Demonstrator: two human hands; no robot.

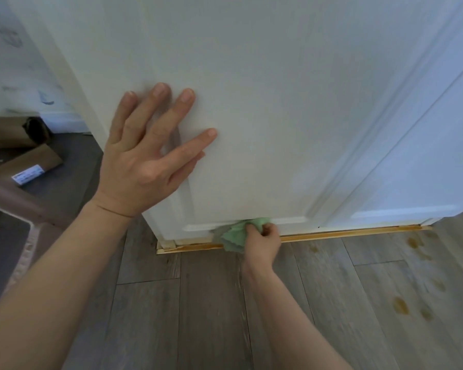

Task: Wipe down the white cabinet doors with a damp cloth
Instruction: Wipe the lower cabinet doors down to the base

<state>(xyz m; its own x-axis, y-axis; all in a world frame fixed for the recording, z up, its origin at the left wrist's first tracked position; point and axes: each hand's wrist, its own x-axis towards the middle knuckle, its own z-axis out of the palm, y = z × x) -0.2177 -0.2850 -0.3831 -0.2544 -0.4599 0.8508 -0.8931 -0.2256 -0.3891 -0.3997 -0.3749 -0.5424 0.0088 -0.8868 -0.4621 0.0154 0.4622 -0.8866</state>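
While the left hand (145, 161) presses flat, fingers spread, apparently steadying the white door (278, 102), the right hand (262, 240) grips a bunched green cloth (237, 232) against its bottom edge.

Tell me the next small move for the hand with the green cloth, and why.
Probably slide the green cloth sideways along the bottom rail of the white door. The right hand grips it bunched against the panel's lower edge, while the left hand lies flat on the door, steadying it.
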